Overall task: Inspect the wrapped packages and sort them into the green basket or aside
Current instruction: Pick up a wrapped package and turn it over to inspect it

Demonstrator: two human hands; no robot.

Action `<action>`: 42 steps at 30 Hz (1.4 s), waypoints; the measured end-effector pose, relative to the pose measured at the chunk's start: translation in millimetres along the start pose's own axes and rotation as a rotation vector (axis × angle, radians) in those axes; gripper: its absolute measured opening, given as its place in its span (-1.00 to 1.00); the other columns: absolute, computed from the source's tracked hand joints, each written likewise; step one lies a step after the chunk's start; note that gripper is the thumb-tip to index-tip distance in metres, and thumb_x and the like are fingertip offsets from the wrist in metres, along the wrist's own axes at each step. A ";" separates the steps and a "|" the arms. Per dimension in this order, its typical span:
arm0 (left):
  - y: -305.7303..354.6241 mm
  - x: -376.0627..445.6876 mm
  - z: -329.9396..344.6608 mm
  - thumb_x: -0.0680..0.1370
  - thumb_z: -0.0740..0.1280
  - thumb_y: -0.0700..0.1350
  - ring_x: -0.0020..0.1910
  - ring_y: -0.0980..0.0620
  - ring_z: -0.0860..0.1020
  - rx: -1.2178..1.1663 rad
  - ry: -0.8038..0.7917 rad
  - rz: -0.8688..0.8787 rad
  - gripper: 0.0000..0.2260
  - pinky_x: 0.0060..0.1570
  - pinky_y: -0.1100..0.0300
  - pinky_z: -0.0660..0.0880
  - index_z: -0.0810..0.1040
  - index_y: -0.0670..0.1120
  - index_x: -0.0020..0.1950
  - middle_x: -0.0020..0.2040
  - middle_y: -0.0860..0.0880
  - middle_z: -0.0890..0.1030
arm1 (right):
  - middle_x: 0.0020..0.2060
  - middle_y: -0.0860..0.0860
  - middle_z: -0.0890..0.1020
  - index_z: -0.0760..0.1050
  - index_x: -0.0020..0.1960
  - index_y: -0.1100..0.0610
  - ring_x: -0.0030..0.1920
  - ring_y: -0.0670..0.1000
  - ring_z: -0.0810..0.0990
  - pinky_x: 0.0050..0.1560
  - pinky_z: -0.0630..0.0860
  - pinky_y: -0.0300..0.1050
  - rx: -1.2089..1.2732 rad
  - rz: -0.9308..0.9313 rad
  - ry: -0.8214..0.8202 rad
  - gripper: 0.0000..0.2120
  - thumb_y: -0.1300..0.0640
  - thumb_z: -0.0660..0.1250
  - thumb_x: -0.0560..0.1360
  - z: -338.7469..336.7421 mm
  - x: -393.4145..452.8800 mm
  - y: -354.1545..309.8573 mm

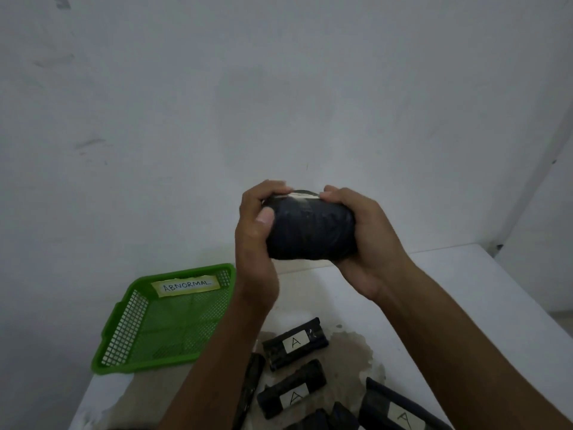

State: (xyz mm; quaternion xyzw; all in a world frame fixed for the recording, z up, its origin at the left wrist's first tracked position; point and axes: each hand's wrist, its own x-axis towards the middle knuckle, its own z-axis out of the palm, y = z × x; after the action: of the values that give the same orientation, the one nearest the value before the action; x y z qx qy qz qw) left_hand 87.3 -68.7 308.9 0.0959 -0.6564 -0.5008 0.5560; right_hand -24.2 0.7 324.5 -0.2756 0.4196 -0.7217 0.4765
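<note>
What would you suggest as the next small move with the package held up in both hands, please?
Probably roll the black package toward the camera: both the left hand and right hand grip its ends, and its white label faces away on top, unreadable.

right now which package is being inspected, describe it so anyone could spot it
Above the white table, right of the green basket, both hands grip one black wrapped package in the air. Unlike those lying below, it shows no "A" label.

Held package [310, 226]: label edge-on, unreadable. Left forearm [217, 352] hides part of a dark package [248, 389]. Bottom edge cuts off package [400, 411].
</note>
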 end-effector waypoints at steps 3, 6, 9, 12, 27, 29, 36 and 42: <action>7.2 16.4 -6.3 0.64 0.12 0.14 0.02 0.02 0.69 -0.193 0.076 -0.517 -0.63 -0.05 0.08 0.63 0.63 0.02 0.21 0.04 0.01 0.71 | 0.23 0.02 0.59 0.32 0.49 0.07 0.17 0.08 0.62 0.10 0.63 0.04 -0.091 -0.075 0.034 -0.37 0.17 0.39 0.45 -2.4 3.8 13.3; 3.8 32.2 -17.2 0.59 0.24 0.22 0.07 -0.17 0.68 -0.109 0.086 -0.889 -0.56 0.03 -0.09 0.63 0.57 -0.03 0.30 0.11 -0.15 0.70 | 0.30 0.01 0.56 0.26 0.54 0.03 0.24 0.06 0.60 0.20 0.61 0.09 -0.282 -0.217 -0.010 -0.23 0.13 0.41 0.36 -4.1 4.3 26.9; 3.4 33.5 -18.4 0.59 0.30 0.13 0.03 -0.18 0.69 -0.066 0.126 -0.886 -0.64 0.06 -0.11 0.62 0.59 -0.06 0.25 0.05 -0.14 0.72 | 0.20 -0.04 0.62 0.32 0.48 -0.07 0.18 0.02 0.63 0.12 0.64 0.01 -0.377 -0.238 -0.068 -0.33 0.16 0.36 0.39 -6.5 4.2 29.5; 3.6 26.3 -11.1 0.59 0.33 0.00 -0.07 -0.08 0.71 0.009 0.174 -0.708 -0.71 -0.10 -0.02 0.66 0.51 -0.01 0.31 0.07 -0.11 0.70 | 0.12 -0.03 0.67 0.38 0.43 -0.08 0.05 -0.03 0.69 -0.05 0.67 -0.10 -0.379 -0.176 -0.054 -0.48 0.10 0.34 0.49 -7.6 9.7 20.7; 13.6 16.0 22.8 0.60 0.26 0.12 -0.26 0.19 0.63 0.121 0.216 -0.552 -0.71 -0.34 0.28 0.56 0.55 -0.10 0.06 -0.13 -0.01 0.63 | -0.18 -0.07 0.59 0.46 -0.01 0.05 -0.23 -0.15 0.60 -0.25 0.53 -0.25 -0.324 -0.341 0.276 -0.86 -0.01 0.27 0.55 13.8 8.8 12.2; 15.0 16.7 23.3 0.62 0.25 -0.01 -0.37 0.26 0.56 0.111 0.247 -0.506 -0.82 -0.43 0.33 0.48 0.53 -0.11 0.01 -0.23 0.06 0.57 | -0.15 -0.05 0.59 0.46 0.01 0.05 -0.19 -0.12 0.60 -0.25 0.54 -0.23 -0.323 -0.356 0.244 -0.80 -0.02 0.25 0.46 15.7 7.3 10.7; 13.9 12.9 23.5 0.59 0.21 -0.17 -0.31 0.14 0.51 0.142 0.296 -0.392 -0.89 -0.35 0.23 0.47 0.51 -0.07 -0.07 -0.26 0.06 0.53 | -0.11 -0.01 0.59 0.46 0.02 -0.01 -0.12 0.00 0.61 -0.27 0.58 -0.20 -0.343 -0.399 0.227 -0.80 0.04 0.20 0.41 15.3 7.7 14.8; 10.9 12.6 23.6 0.61 0.25 -0.13 -0.30 0.18 0.53 0.136 0.289 -0.418 -0.91 -0.33 0.25 0.49 0.52 -0.09 -0.05 -0.27 0.09 0.54 | -0.11 -0.01 0.61 0.49 0.03 0.05 -0.12 -0.02 0.62 -0.24 0.58 -0.21 -0.329 -0.375 0.235 -0.75 0.01 0.21 0.40 12.6 7.4 16.1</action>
State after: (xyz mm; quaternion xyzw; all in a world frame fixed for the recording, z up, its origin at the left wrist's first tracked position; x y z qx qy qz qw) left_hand 67.9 -59.1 328.0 0.3372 -0.5683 -0.5404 0.5208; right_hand -9.8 -13.6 316.7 -0.3367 0.5251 -0.7465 0.2314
